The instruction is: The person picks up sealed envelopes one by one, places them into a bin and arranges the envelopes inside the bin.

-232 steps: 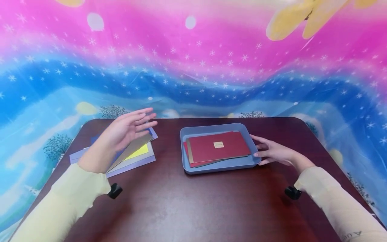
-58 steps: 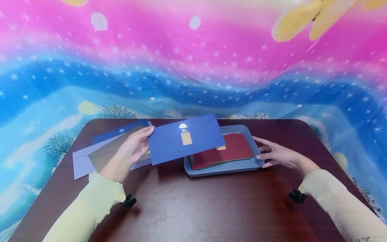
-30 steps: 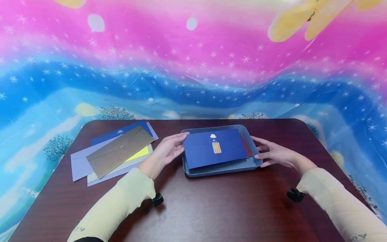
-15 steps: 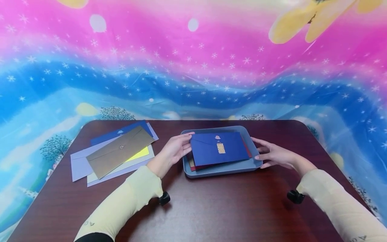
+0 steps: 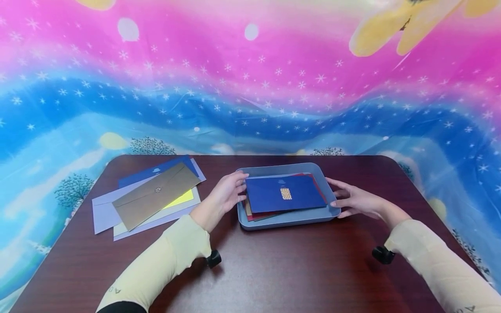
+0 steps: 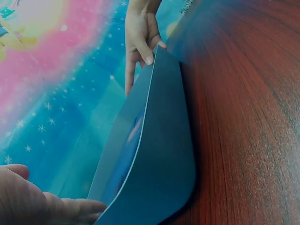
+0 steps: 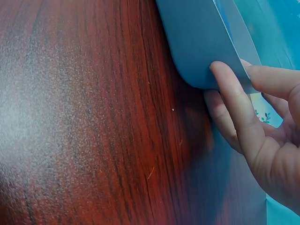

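At the far left of the dark wooden table [image 5: 274, 278] lie overlapping envelopes: a lavender envelope [image 5: 105, 213], a second blue envelope [image 5: 141, 175], a brown envelope [image 5: 156, 196] across the top, and a yellow sheet [image 5: 182, 198] peeking out below. The left hand [image 5: 225, 193], loosely open and gripping nothing, hovers at the left rim of the grey-blue tray [image 5: 289, 221]. Just beside its fingers, inside the tray, the blue envelope [image 5: 266, 195] lies atop dark red envelopes [image 5: 263, 215]. The tray's right wall separates it from the right hand [image 5: 360, 200], whose spread fingers touch that wall. The left wrist view reveals one fingertip meeting the rim, thumb well apart; the right wrist view, a fingertip against the tray's outer face.
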The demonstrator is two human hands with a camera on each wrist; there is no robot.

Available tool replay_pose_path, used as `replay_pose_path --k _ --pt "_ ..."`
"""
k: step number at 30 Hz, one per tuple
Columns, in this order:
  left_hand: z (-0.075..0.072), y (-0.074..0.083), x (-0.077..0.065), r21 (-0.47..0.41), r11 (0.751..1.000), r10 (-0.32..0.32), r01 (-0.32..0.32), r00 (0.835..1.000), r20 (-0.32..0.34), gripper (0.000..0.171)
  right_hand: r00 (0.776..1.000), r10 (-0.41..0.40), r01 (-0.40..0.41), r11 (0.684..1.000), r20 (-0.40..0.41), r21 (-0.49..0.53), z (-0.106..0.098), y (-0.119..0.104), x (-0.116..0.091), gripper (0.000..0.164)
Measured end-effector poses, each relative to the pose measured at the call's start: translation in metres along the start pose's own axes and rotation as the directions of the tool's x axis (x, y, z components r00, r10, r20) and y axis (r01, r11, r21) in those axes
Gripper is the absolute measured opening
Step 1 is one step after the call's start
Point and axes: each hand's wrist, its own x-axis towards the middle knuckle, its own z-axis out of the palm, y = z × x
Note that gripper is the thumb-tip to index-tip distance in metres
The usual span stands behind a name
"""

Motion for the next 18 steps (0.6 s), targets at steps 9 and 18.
replay_pose_path --k 9,18 --pt "0.0042 0.0013 -0.0049 0.029 1.000 -0.007 0.006 1.000 0.027 0.064 1.000 0.002 -0.002 1.000 -0.006 -0.015 -0.0008 -0.0011 0.0002 0.093" --pt "0.0000 0.0048 -0.0080 0.090 0.996 -0.008 0.001 0.997 0.081 0.057 1.000 -0.001 0.001 1.000 0.002 -0.005 -0.0004 0.0005 -0.0005 0.094"
